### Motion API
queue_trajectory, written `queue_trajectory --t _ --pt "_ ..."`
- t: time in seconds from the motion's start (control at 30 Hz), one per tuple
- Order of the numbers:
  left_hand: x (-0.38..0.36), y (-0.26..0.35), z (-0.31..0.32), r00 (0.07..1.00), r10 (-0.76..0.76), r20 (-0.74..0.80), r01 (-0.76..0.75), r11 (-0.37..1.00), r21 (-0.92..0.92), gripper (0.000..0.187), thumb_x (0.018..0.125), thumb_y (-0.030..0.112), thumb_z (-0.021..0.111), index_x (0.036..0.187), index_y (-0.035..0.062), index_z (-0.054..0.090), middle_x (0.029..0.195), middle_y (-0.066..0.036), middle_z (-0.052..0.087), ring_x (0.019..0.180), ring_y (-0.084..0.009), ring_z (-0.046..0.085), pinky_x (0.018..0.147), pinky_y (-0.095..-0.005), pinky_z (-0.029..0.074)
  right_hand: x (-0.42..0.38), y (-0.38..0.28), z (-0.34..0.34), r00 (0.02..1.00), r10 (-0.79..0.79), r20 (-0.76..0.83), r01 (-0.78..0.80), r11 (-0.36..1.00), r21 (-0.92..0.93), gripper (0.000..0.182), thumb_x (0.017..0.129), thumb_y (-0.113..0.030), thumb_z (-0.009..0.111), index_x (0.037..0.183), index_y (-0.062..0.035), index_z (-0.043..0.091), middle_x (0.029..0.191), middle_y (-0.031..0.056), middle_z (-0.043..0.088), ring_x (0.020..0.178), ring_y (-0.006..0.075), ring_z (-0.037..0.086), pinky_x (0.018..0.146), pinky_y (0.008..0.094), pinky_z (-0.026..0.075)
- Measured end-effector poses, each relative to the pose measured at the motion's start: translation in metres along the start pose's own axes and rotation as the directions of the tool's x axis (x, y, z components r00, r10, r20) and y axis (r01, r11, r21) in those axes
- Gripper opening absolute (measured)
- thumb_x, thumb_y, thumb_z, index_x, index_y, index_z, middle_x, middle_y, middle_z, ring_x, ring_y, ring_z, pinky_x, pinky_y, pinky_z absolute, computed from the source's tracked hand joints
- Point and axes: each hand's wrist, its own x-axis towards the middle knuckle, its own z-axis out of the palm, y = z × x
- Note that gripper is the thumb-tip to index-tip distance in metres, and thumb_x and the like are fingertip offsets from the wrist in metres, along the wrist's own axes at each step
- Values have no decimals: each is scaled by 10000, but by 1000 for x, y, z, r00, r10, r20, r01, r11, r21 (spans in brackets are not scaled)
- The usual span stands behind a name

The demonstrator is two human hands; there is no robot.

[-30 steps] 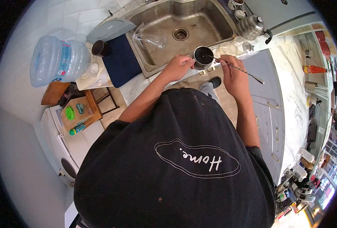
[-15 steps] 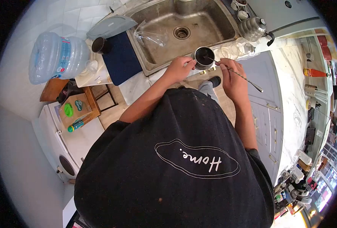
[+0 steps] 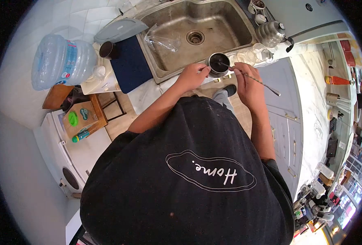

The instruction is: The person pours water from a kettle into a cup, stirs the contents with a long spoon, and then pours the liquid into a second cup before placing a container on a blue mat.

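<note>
A metal cup point(image 3: 219, 75) with dark liquid inside stands at the front edge of the sink counter. My left hand point(image 3: 194, 75) is closed on the cup's left side, perhaps at a handle that its fingers hide. Between the fingers of my right hand point(image 3: 248, 81) is a long, thin bar spoon point(image 3: 262, 83) with a twisted shaft. The spoon's lower end dips into the cup, and its other end points toward my right, past the hand. Several clear glasses point(image 3: 248, 56) stand just right of the cup.
Behind the cup is a steel sink point(image 3: 164, 67) with crumpled clear plastic point(image 3: 162, 42) in it. A gooseneck kettle point(image 3: 270, 33) stands to the right. Leftward are a navy mat point(image 3: 132, 67), a dark cup point(image 3: 108, 50) and a large water bottle point(image 3: 62, 62).
The spoon has shifted slightly within the cup, and its outer end has moved a little to the left. My left hand still grips the cup.
</note>
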Motion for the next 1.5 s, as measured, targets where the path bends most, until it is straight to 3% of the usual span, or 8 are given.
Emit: queue_trajectory --t 0.17,0.27,0.37,0.57,0.87,1.07,1.17,1.5 --pt "-2 2 -1 1000 1 11 -1 1000 8 372 992 358 581 950 20 729 893 -107 742 866 -218 676 864 -367 495 1 4 -8 996 91 -20 -92 996 -20 68 967 -102 620 989 -43 646 961 134 697 918 362 650 863 434 473" --pt "-2 5 -1 1000 -23 7 23 1000 11 373 990 365 578 952 26 730 895 -110 743 875 -228 681 868 -375 497 -4 4 -10 998 59 14 -59 998 2 72 965 -101 621 998 -43 650 963 136 697 918 363 649 862 434 473" --pt "0 0 1 999 26 -38 -24 999 31 365 970 356 589 932 23 733 859 -154 729 786 -304 687 755 -403 518 0 -6 -4 999 -43 20 43 999 3 74 961 -97 624 1004 -44 653 961 138 695 919 364 649 860 434 473" --pt "0 -2 1 997 68 -41 -67 997 27 373 969 352 591 900 10 725 830 -168 716 747 -301 672 722 -401 506 3 1 -7 998 65 3 -65 997 -38 68 960 -90 627 1000 -41 652 971 137 697 931 360 650 869 431 470" --pt "3 -10 9 991 87 -103 -92 995 -38 398 976 376 590 902 9 726 747 -150 686 659 -251 629 664 -391 483 6 -6 -4 997 -59 48 61 997 -48 71 956 -96 635 999 -42 651 973 135 701 936 357 653 855 442 481" --pt "3 -9 6 997 58 -45 -58 998 12 397 979 375 588 909 10 726 759 -164 682 673 -258 635 675 -393 487 1 0 -15 998 50 26 -49 998 -38 62 948 -92 639 992 -48 648 971 129 705 952 355 660 881 440 475" --pt "0 2 1 999 -28 23 27 999 31 366 996 333 580 962 -4 720 907 -127 739 850 -233 677 843 -363 508 -1 -4 -11 997 -54 46 56 996 -64 59 951 -91 633 991 -50 645 970 121 705 953 354 660 880 440 475" --pt "3 -7 4 1000 25 -14 -24 999 27 361 991 330 580 953 0 724 862 -142 719 796 -241 661 790 -370 501 -1 0 -11 999 17 35 -15 999 -49 68 960 -101 625 988 -42 646 961 139 702 933 361 655 860 448 482"
